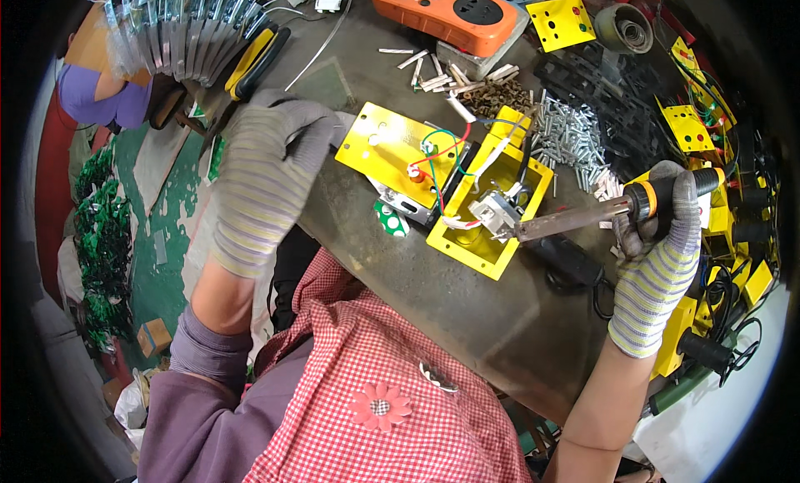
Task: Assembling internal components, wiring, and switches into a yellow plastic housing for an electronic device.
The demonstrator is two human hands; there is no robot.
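Observation:
My right hand (662, 233), in a striped knit glove, grips a soldering iron (617, 206) by its black and orange handle. The iron's tip reaches left to a small grey part (495, 214) inside an open yellow box (487, 208) on the metal bench. A yellow lid (387, 146) lies next to the box, joined to it by red, green and white wires (442, 154). My left hand (267, 170), also gloved, hovers at the bench's left edge beside the lid; whether it holds something I cannot tell.
An orange meter (446, 12) sits at the back. Loose screws (571, 137), white sleeves (433, 70) and black parts (600, 87) litter the bench (400, 266). More yellow boxes and cables (708, 141) crowd the right side. A fan of packets (179, 25) lies at upper left.

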